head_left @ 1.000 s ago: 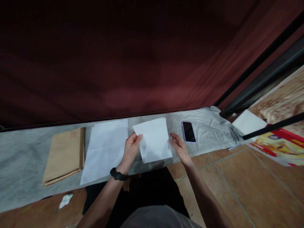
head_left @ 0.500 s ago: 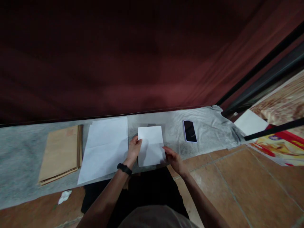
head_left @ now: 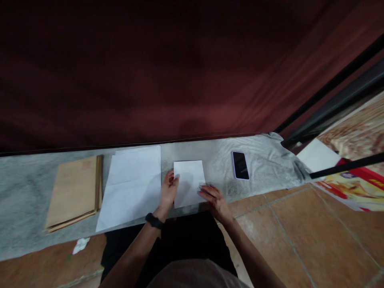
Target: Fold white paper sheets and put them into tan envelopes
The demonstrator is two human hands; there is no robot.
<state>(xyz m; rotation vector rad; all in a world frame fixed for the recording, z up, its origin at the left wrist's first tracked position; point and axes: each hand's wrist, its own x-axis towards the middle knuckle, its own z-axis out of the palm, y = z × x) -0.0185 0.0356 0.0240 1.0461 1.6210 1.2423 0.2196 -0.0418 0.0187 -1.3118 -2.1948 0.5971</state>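
A small white sheet of paper (head_left: 189, 178), perhaps folded, lies in front of me on the grey cloth. My left hand (head_left: 169, 190), with a black band on its wrist, is at the sheet's left edge, thumb over the top and fingers curled beside it. At the lower right edge, my right hand (head_left: 214, 200) rests with fingers stretched over the paper, slightly blurred. Just left of my left hand is a stack of larger white sheets (head_left: 132, 184).
Brown paper envelopes (head_left: 75, 188) are stacked at the far left. A phone (head_left: 240, 165) lies to the right on the grey cloth (head_left: 219, 154). Behind hangs a dark red curtain (head_left: 180, 80). Black bars (head_left: 345, 168) and a colourful printed box (head_left: 354, 188) stand at the right.
My right hand has shifted left, its fingers now farther over the paper. The left hand stays at the left edge. The view has tilted slightly.
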